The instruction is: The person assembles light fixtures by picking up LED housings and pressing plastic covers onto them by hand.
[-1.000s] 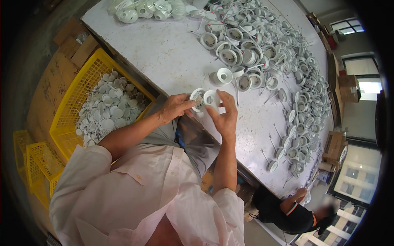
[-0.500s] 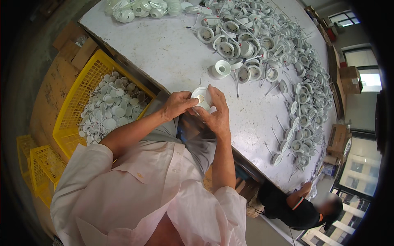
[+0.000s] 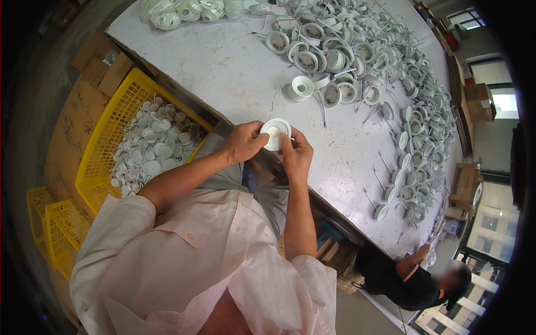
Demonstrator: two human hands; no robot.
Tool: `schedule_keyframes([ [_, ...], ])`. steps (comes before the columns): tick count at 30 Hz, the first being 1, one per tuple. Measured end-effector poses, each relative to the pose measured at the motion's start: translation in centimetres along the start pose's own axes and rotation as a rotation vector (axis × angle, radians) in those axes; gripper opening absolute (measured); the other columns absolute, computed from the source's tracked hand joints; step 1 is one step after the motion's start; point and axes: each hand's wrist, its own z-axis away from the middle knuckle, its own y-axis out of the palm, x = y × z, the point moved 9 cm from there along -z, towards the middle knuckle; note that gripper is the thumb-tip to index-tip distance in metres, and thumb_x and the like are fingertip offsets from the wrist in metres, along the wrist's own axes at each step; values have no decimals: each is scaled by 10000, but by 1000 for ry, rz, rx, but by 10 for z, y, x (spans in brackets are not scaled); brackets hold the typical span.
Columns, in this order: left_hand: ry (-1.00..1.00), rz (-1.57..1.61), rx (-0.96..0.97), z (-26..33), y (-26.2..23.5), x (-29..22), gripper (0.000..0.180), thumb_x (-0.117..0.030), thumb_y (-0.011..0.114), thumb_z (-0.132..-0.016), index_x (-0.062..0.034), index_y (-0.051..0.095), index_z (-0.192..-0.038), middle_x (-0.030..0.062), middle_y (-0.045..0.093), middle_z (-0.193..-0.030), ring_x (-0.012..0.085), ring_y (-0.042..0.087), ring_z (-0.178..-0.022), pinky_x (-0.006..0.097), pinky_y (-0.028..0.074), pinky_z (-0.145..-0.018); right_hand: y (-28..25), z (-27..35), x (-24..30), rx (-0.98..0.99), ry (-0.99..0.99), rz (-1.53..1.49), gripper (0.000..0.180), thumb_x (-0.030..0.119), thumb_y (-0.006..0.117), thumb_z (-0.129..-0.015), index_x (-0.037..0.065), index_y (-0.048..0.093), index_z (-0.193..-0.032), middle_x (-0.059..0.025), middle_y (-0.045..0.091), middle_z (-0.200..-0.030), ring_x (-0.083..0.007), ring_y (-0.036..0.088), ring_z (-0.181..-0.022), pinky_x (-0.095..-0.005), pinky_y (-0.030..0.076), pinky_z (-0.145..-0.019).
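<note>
Two hands pinch one small white disc point(image 3: 276, 133) between them above the near edge of the table point(image 3: 223, 61). Beyond the grip lie many white ring housings point(image 3: 357, 72) with trailing wires; to its left stands a yellow crate point(image 3: 106, 125) full of discs. The left hand point(image 3: 243, 142) holds the disc's left rim with thumb and fingertips, the right hand point(image 3: 296, 156) its right rim. It looks light, stiff and smooth; I judge the rim the safest hold, clear of the yellowish centre.
</note>
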Motion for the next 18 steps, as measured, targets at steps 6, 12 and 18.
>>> schedule_keyframes([
  [6, 22, -153, -39, -2, -3, -2, 300, -216, 589, -801, 51, 646, -924, 141, 659, -704, 173, 617, -620, 310, 486, -593, -2, 1, -9, -57, 0, 34, 255, 111, 656, -857, -35, 631, -1065, -39, 637, -767, -54, 537, -583, -202, 447, -509],
  [12, -14, -133, -14, -5, 1, 5, 317, -209, 590, -797, 57, 658, -956, 149, 673, -725, 174, 647, -649, 300, 505, -613, -5, 5, -10, -116, -71, 49, 251, 112, 659, -856, -39, 630, -1055, -36, 627, -727, -53, 529, -560, -198, 435, -487],
  [18, -76, -23, 75, -9, 12, 8, 286, -165, 575, -839, 64, 649, -993, 68, 663, -749, 78, 557, -625, 239, 458, -560, -13, 10, -10, -174, -99, 94, 252, 108, 660, -853, -44, 633, -1052, -41, 626, -721, -60, 535, -568, -206, 439, -494],
])
